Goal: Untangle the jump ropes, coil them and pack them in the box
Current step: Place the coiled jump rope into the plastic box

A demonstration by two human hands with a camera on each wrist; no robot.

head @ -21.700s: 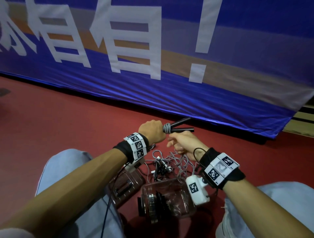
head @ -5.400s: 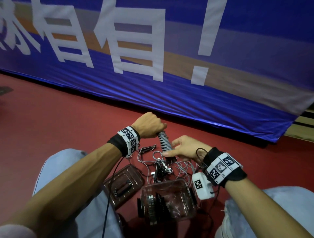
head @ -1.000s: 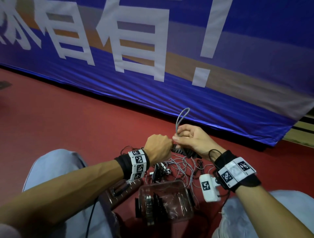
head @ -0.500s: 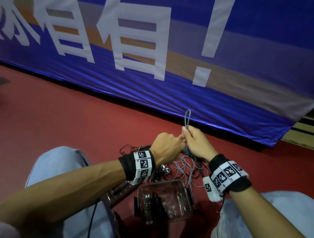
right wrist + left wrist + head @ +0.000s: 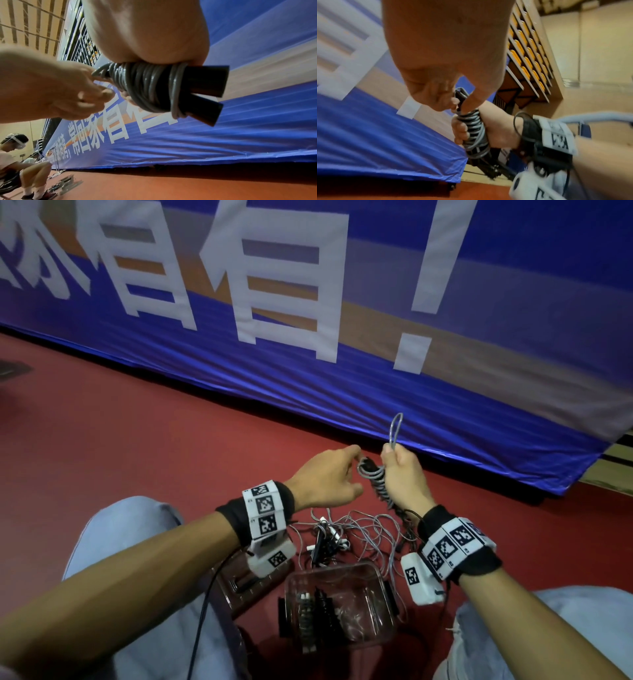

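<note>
One bundle of rope wound round its handles (image 5: pixel 313 616) is already lying inside the clear plastic box (image 5: pixel 383 577), which is sitting on the red floor between the person's knees with its lid (image 5: pixel 239 580) lying just to its left. A second jump rope (image 5: pixel 375 479) is nearly coiled and is being finished in the air above the floor, well short of the banner's lower edge. A loose tangle of grey cord and handles (image 5: pixel 356 529) is lying on the floor just beyond the box, so by my reading at least one more rope is waiting to be untangled, coiled and packed, and the box is yet to be closed.

The right hand (image 5: pixel 404 477) is acting as the main grip: its fingers are curling round the two black handles with the grey turns wound over them, and a free loop of cord (image 5: pixel 394 429) is standing up out of the top of the fist. The left hand (image 5: pixel 325 479) is pinching the uppermost turn of cord at the top end of the handles between thumb and fingertips, just beside the right fist. The bundle is tilting, its lower handle ends pointing down toward the right wrist.
</note>
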